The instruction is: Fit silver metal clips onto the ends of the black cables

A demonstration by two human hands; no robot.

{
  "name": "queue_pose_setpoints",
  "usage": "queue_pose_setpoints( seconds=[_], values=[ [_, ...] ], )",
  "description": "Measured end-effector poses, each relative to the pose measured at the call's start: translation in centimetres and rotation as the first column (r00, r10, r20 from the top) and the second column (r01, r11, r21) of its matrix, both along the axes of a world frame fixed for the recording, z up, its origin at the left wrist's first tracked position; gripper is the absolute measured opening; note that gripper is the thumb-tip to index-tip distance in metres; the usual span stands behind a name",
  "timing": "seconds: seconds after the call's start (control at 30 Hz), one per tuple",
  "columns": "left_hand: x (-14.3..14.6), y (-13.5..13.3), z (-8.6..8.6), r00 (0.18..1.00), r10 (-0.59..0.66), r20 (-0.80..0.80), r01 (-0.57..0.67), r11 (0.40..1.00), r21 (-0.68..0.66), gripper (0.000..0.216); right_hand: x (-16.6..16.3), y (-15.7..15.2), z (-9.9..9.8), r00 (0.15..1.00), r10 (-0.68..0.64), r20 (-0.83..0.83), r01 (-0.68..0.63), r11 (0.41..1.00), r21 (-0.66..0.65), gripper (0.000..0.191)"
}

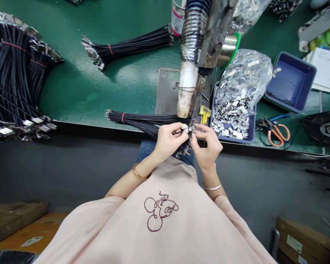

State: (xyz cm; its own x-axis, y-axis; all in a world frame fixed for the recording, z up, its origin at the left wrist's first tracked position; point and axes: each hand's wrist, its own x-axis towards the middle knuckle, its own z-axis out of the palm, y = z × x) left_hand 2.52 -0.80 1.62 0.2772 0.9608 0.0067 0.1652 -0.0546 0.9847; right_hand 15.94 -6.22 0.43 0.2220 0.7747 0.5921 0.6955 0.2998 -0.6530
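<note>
The left hand (170,140) pinches a black cable (178,132), the right hand (208,145) a metal connector (191,128) at its end, left of a blue tray (254,128) holding loose connectors (231,121) and a clear bag (249,69) of more, above upside-down shirt (198,227) script reading "Disney"

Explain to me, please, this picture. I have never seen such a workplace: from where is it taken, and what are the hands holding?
There is no robot here, only a person. The camera sits on the person's head and looks down. The left hand pinches a thin black cable; the right hand holds a small metal piece at its end. On the green table lie bundles of black cables, a blue tray of metal parts, and an orange-handled tool. Above the hands hang a taped, ribbed hose and a metal arm.
</note>
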Motion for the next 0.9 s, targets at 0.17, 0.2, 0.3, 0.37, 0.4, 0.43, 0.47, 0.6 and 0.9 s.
queue_pose_setpoints(
  seconds=[0.17,0.2,0.3,0.37,0.4,0.43,0.47,0.6,0.9],
  values=[
    [-0.01,-0.16,-0.09,1.000,0.001,-0.023,-0.001,1.000,0.016,0.009,0.17,-0.12,0.02,1.000,-0.004,0.006,0.004,1.000,-0.016,0.009],
    [-0.03,-0.15,-0.14,1.000,0.000,-0.024,0.001,1.000,0.018,0.008,0.16,-0.11,0.02,1.000,-0.007,0.006,0.007,1.000,-0.021,0.008],
    [-0.09,-0.06,-0.28,1.000,-0.007,-0.027,0.008,0.999,0.031,0.007,0.08,-0.04,0.05,1.000,-0.015,0.023,0.015,1.000,-0.020,0.008],
    [-0.13,0.00,-0.32,0.999,-0.014,-0.033,0.016,0.999,0.042,0.010,0.02,0.02,0.04,0.999,-0.013,0.037,0.013,1.000,-0.013,0.009],
    [-0.13,0.02,-0.32,0.999,-0.018,-0.036,0.019,0.999,0.046,0.012,0.00,0.05,0.03,0.999,-0.011,0.042,0.011,1.000,-0.009,0.009],
    [-0.13,0.03,-0.31,0.999,-0.019,-0.037,0.021,0.999,0.047,0.013,-0.02,0.08,0.01,0.999,-0.009,0.045,0.009,1.000,-0.007,0.009],
    [-0.11,0.03,-0.29,0.999,-0.020,-0.040,0.022,0.999,0.046,0.015,-0.03,0.11,-0.02,0.999,-0.007,0.047,0.007,1.000,-0.006,0.010],
    [0.00,0.05,-0.18,0.999,-0.005,-0.042,0.007,0.999,0.045,0.015,-0.10,0.33,-0.08,0.998,-0.015,0.053,0.016,1.000,-0.015,0.009],
    [0.11,0.21,-0.10,1.000,0.007,0.022,-0.008,0.999,0.042,0.013,-0.35,0.36,0.39,0.999,-0.029,0.027,0.029,1.000,0.006,0.009]
  ],
)
